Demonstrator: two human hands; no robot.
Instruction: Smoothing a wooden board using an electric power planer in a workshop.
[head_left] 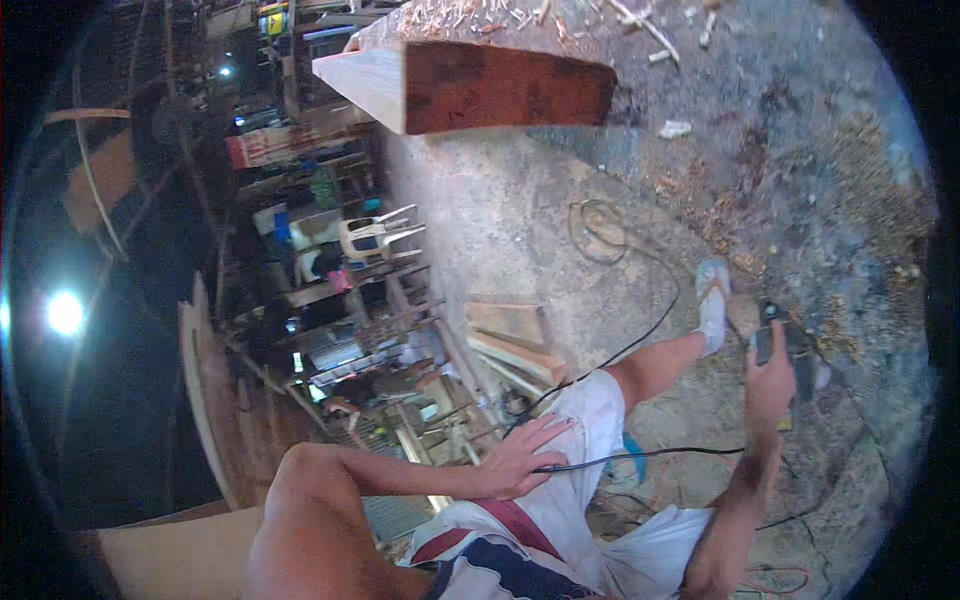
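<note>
My left hand (515, 460) lies on my thigh in white shorts (595, 405) with fingers spread; a black cord (680, 450) runs beside its thumb, and whether it touches is unclear. Low at the right, my right hand (770, 375) grips a dark grey power tool (807, 350) by its upper part, near the dusty concrete floor. Above, a wooden piece (505, 85) with a reddish-brown face and pale end spans the top of the view. My sandaled foot (712, 305) is left of the tool.
Several loose boards (515, 330) lie left of my leg. A coiled cord (600, 230) rests on the floor. A pale plastic chair (370, 237) stands among cluttered timber at left. A large panel (170, 550) is at lower left. Shavings and scraps (675, 130) cover part of the floor.
</note>
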